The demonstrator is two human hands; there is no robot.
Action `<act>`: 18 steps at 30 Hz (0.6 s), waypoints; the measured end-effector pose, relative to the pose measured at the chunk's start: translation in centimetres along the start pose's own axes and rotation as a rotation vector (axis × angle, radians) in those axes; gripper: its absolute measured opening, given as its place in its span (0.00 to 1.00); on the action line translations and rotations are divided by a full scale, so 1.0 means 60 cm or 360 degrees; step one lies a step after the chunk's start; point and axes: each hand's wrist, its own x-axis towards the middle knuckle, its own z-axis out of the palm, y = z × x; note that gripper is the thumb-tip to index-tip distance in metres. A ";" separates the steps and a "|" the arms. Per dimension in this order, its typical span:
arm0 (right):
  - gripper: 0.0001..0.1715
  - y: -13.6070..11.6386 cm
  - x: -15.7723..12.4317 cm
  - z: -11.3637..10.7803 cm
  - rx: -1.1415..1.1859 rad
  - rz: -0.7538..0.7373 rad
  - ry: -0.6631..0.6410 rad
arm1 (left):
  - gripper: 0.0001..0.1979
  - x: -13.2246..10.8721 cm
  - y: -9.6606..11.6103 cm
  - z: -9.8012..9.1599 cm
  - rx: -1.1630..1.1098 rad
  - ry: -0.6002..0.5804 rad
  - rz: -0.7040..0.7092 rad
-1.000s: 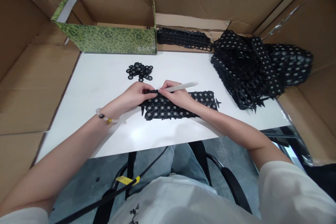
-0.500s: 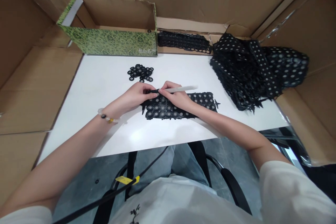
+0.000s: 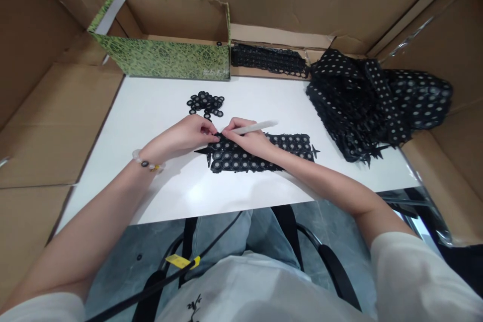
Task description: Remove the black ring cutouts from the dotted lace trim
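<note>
The black sheet [image 3: 236, 163] lies on the table [image 3: 169, 196], long axis left-to-right; the left hand [image 3: 191, 131] is at its far-left corner, thumb and fingers nearly together, any hold unclear; the right hand [image 3: 249, 137], over the sheet, is curled round a white stick [image 3: 260, 126]; loose rings [image 3: 205, 102] lie beyond.

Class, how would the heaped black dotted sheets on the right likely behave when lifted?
The black dotted sheets would probably flop, since they fold and drape over one another. They might lift as a tangle, being bunched together, and their pointed tips could snag.
</note>
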 end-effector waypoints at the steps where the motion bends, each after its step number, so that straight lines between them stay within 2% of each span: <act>1: 0.18 0.000 0.000 0.000 0.0001 -0.0001 0.0009 | 0.15 0.000 0.000 0.001 -0.0029 0.0000 -0.0011; 10: 0.17 0.003 0.002 0.001 0.0008 0.0004 0.0061 | 0.15 0.004 -0.003 0.002 -0.0127 -0.0021 -0.0040; 18: 0.16 0.005 0.001 0.005 -0.0067 -0.0003 0.0058 | 0.14 0.007 0.010 0.006 -0.0253 -0.0011 -0.0102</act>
